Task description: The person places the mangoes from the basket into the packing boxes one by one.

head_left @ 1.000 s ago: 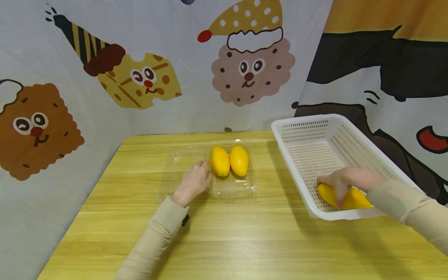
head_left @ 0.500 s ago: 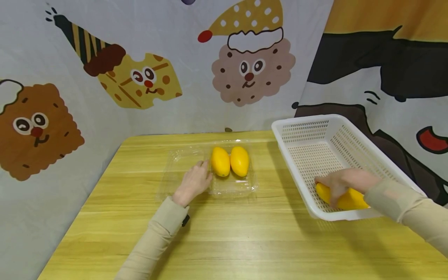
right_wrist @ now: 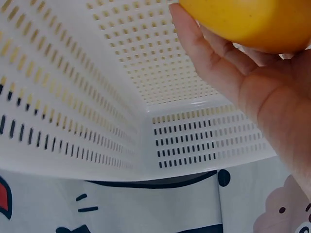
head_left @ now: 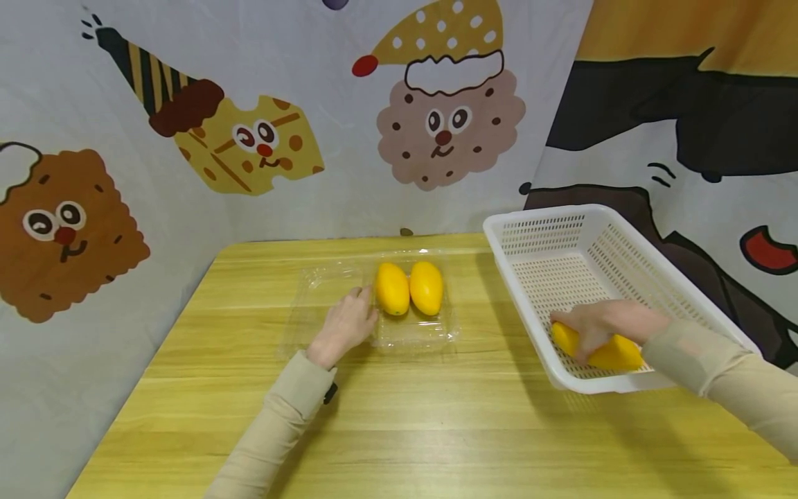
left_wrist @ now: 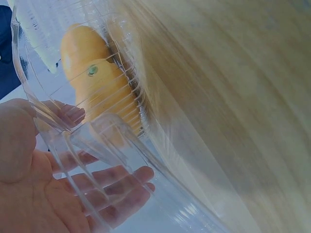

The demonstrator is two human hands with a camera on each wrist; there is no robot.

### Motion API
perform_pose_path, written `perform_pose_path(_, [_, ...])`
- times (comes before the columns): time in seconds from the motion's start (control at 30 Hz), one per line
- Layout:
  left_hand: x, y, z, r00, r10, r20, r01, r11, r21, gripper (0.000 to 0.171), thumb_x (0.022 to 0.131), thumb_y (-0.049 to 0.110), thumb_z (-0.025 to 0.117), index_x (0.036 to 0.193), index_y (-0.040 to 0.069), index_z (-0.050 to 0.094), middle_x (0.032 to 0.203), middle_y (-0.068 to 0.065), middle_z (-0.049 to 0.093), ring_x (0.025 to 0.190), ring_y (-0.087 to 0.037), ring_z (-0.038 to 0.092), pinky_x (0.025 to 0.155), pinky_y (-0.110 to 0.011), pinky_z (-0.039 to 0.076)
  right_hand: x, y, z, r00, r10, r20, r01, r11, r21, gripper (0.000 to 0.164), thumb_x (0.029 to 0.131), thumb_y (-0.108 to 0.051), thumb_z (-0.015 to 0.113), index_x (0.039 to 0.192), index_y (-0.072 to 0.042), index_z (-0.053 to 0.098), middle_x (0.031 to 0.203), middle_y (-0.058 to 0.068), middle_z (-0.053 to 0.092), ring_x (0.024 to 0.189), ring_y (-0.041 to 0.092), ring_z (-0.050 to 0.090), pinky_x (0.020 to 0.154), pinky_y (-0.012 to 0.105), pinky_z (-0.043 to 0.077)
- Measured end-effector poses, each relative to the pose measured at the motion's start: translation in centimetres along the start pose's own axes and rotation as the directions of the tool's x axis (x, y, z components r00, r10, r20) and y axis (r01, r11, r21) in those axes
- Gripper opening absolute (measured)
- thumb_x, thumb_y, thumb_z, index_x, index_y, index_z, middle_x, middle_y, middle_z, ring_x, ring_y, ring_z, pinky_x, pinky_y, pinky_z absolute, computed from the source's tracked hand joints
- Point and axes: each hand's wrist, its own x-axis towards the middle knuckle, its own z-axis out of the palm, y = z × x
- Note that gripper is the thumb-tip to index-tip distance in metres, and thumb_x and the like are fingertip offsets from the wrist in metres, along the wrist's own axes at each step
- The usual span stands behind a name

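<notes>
In the head view my right hand (head_left: 614,324) is inside the white basket, gripping a yellow mango (head_left: 614,353) from above with fingers and thumb. The right wrist view shows this mango (right_wrist: 252,22) against the fingers; part of it is out of frame. My left hand (head_left: 346,322) rests at the middle of an opened clear plastic fruit box (head_left: 411,338). In the left wrist view, the thumb and loosely extended fingers of the left hand (left_wrist: 82,174) show partly through the clear plastic. Two mangoes, the left one (head_left: 393,290) and the right one (head_left: 427,287), lie side by side in the box.
The white perforated basket (head_left: 520,294) stands at the right of the wooden table (head_left: 411,430). To the left of the mangoes lies the box's other clear half (head_left: 314,298). A printed cartoon cloth (head_left: 349,208) hangs behind the table.
My right hand and the mango in it have shifted slightly left and up within the basket. The left hand, the box and its two mangoes stay in place.
</notes>
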Motion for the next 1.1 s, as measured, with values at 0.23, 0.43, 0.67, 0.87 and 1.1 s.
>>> perform_pose_path(0.23, [0.0,0.0,0.0,1.000,-0.002,0.002,0.002,1.000,0.000,0.055,0.095,0.020,0.055,0.142,-0.002,0.037,0.140,-0.029,0.045,0.109,-0.040,0.060,0.085,-0.048,0.056,0.2,-0.9,-1.1,0.999,-0.013,-0.051,0.015,0.999,0.035,0.086,0.073,-0.026,0.074,0.141,0.000,0.029,0.098,0.015,0.059,0.081,0.025,0.053,0.070,0.042,0.052])
perform_pose_path(0.43, [-0.1,0.0,0.0,1.000,0.000,0.000,0.000,1.000,-0.011,0.055,0.095,0.019,0.054,0.142,-0.003,0.037,0.140,-0.029,0.045,0.110,-0.040,0.060,0.085,-0.048,0.057,0.0,-1.8,-3.0,0.996,-0.003,-0.093,0.008,0.998,0.057,0.079,0.074,-0.027,0.073,0.136,-0.001,0.031,0.085,0.008,0.054,0.072,0.021,0.050,0.061,0.030,0.046])
perform_pose_path(0.67, [-0.1,0.0,0.0,1.000,0.005,-0.005,-0.005,1.000,-0.006,0.055,0.095,0.019,0.054,0.142,-0.003,0.038,0.139,-0.029,0.046,0.111,-0.040,0.060,0.085,-0.048,0.056,-0.2,-3.1,-5.3,0.980,0.004,-0.197,0.003,0.999,0.037,0.070,0.078,-0.030,0.071,0.130,-0.001,0.033,0.085,0.011,0.055,0.071,0.022,0.053,0.060,0.031,0.047])
perform_pose_path(0.87, [0.0,0.1,0.0,1.000,0.009,-0.009,-0.009,1.000,-0.001,0.055,0.094,0.019,0.055,0.141,-0.003,0.038,0.138,-0.029,0.046,0.110,-0.040,0.060,0.084,-0.048,0.057,-0.4,-4.7,-7.0,0.947,0.022,-0.321,-0.026,1.000,-0.009,0.081,0.081,-0.034,0.071,0.140,0.003,0.029,0.111,0.027,0.057,0.091,0.032,0.057,0.079,0.049,0.052])
perform_pose_path(1.1, [0.0,0.1,0.0,1.000,0.007,-0.003,-0.007,1.000,0.003,0.055,0.095,0.019,0.054,0.142,-0.004,0.038,0.139,-0.030,0.046,0.109,-0.040,0.061,0.086,-0.048,0.056,-0.4,-6.0,-8.5,0.916,0.040,-0.399,-0.038,0.999,0.013,0.084,0.082,-0.033,0.069,0.143,-0.001,0.022,0.122,0.035,0.049,0.085,0.034,0.059,0.068,0.047,0.054])
